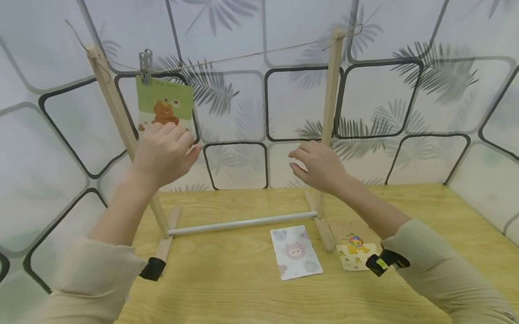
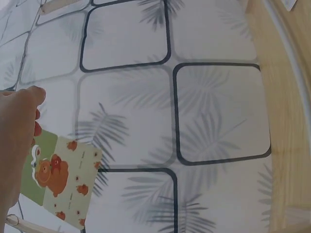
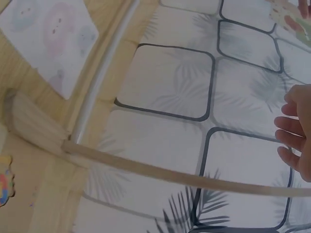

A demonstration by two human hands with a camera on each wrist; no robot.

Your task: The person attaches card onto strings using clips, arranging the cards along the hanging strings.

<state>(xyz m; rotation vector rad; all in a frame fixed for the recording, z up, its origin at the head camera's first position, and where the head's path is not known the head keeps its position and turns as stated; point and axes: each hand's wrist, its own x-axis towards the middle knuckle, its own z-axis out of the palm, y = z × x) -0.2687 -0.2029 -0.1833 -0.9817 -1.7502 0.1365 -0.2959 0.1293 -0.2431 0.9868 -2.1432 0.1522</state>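
Note:
A green and cream bear card (image 1: 169, 96) hangs near the left end of a string line, held by a metal clip (image 1: 144, 68). My left hand (image 1: 163, 149) is raised in front of the card's lower part and covers some of it. In the left wrist view this hand (image 2: 17, 141) has loosely bent fingers beside the card (image 2: 63, 179). My right hand (image 1: 318, 164) hovers by the right wooden post (image 1: 332, 91), its fingers loosely curled with nothing in them, as the right wrist view of the hand (image 3: 296, 131) also shows.
The string (image 1: 246, 55) runs between two wooden posts, joined low down by a white rod (image 1: 245, 224). On the wooden table (image 1: 213, 289) lie a white card with pale animal faces (image 1: 296, 252) and a yellow lion card (image 1: 355, 254). A patterned wall stands behind.

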